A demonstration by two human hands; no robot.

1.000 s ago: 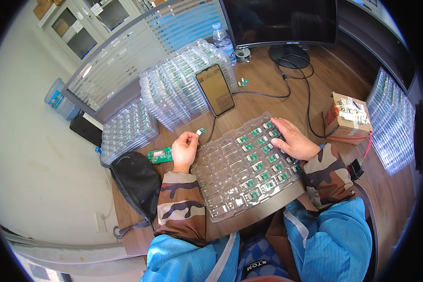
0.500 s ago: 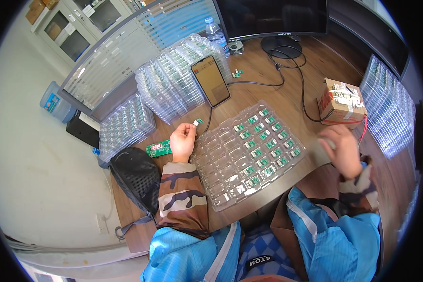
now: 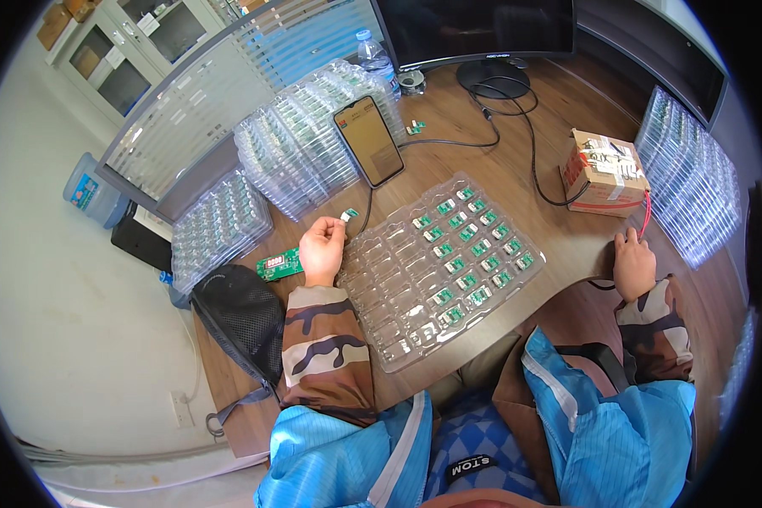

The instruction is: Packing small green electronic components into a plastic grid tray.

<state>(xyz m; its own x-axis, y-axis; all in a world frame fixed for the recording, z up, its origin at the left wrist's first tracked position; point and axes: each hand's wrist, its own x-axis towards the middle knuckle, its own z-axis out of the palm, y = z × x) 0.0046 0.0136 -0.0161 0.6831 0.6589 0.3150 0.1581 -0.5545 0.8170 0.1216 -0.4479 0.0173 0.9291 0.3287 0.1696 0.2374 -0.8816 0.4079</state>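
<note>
My left hand [image 3: 322,251] pinches a small green circuit board with a white part [image 3: 349,215] between thumb and fingertips, just off the upper left edge of a clear plastic tray [image 3: 379,292]. Similar small boards [image 3: 480,248] fill pockets on the tray's right side; the pockets to the left show no boards. Beside my left wrist lies a larger green board with a red digit display [image 3: 278,264]. Over at the right edge of the desk, my right hand [image 3: 634,267] has its fingers closed at the lower end of red wires [image 3: 648,212]; the fingers partly hide that end.
The wires run from a taped cardboard box [image 3: 603,173]. A phone [image 3: 370,142] leans against stacked filled trays [image 3: 300,135]. More trays stand at far right [image 3: 690,173]. A black mesh bag [image 3: 239,317] lies left of my forearm. Behind are a monitor [image 3: 474,30] and black cable [image 3: 529,161].
My right hand has moved right and slightly down, from beside the tray to the red wires. My left hand still holds the small board. The whole view has shifted slightly.
</note>
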